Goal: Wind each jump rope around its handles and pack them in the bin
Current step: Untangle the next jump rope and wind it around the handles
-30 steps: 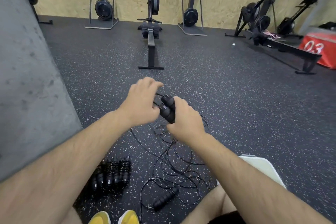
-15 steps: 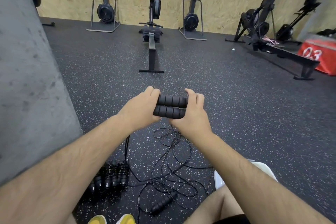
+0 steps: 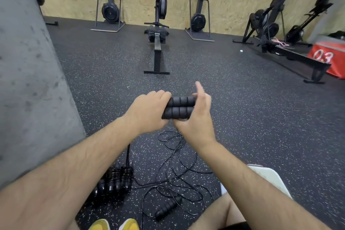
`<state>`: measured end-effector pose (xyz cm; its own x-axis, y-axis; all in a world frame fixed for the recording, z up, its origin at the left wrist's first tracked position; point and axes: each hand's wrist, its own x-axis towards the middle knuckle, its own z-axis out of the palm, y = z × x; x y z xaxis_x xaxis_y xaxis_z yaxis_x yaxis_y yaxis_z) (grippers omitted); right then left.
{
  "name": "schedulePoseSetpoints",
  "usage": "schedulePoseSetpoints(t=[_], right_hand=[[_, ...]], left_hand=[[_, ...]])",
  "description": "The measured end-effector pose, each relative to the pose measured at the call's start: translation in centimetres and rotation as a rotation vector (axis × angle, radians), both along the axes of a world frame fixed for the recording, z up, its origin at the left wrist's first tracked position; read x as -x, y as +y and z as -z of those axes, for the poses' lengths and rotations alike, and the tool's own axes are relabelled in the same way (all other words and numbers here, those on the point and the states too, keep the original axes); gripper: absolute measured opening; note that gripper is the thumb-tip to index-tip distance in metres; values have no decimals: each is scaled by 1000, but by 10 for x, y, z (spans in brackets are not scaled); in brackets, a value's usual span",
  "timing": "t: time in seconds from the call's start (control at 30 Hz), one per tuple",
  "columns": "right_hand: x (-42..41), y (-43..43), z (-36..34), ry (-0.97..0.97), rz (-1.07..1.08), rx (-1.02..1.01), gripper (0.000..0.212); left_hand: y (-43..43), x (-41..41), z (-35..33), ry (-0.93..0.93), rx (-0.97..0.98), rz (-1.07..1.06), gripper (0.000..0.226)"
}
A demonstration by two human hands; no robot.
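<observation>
Both hands clamp a pair of black ribbed foam handles (image 3: 179, 107) side by side at centre: left hand (image 3: 149, 112) gripping, right hand (image 3: 196, 115) cupping. No turns on them yet. Their thin black cord (image 3: 179, 155) lies loose on the floor at 6 o'clock, beside a finished wound black bundle (image 3: 115, 179) at 7. The white bin (image 3: 270, 175) waits at 5.

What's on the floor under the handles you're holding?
Under the paired handles lies loose black rope, tangled, with another handle. Both forearms cover part of the tangle.
</observation>
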<state>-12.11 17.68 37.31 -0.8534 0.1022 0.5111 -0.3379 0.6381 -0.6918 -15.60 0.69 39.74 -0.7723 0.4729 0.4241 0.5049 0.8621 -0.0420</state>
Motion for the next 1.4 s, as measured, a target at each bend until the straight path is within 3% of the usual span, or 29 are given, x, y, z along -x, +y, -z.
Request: schedulePoseSetpoints(t=[0.07,0.13,0.2,0.27,0.33,0.47,0.53,0.67,0.93,1.2,1.3,1.4], right_hand=[[-2,-7,13,-39,42,275,111],[-2,-21,30,-225,24,435,94],[-7,-42,46,-411,-121,376,67],[-14,-68,53,-505,-290,291,58],[-17,-93,51,-570,-411,280,56],[-17,-119,44,-619,-556,334,10],[-18,-116,44,-671,-550,351,23],[-8,-68,47,-712,-516,324,25],[10,72,-5,-528,-261,-91,17],[5,57,-35,-382,-68,-413,38],[4,49,-33,-271,-8,-508,37],[3,48,-34,-277,-1,-443,33]], left_hand=[[-2,1,-5,34,-37,-23,39],[-2,0,-9,55,-66,-30,39],[1,0,-10,44,-84,-24,41],[4,-1,-10,31,-96,-17,44],[6,-2,-10,32,-105,1,50],[-1,-1,-10,34,-126,24,60],[-8,1,-12,35,-134,17,62],[-26,4,-11,17,-85,73,60],[-34,12,5,92,160,153,56],[-17,12,11,121,174,34,62],[-15,13,11,108,189,-17,78],[-18,11,11,136,175,-23,103]])
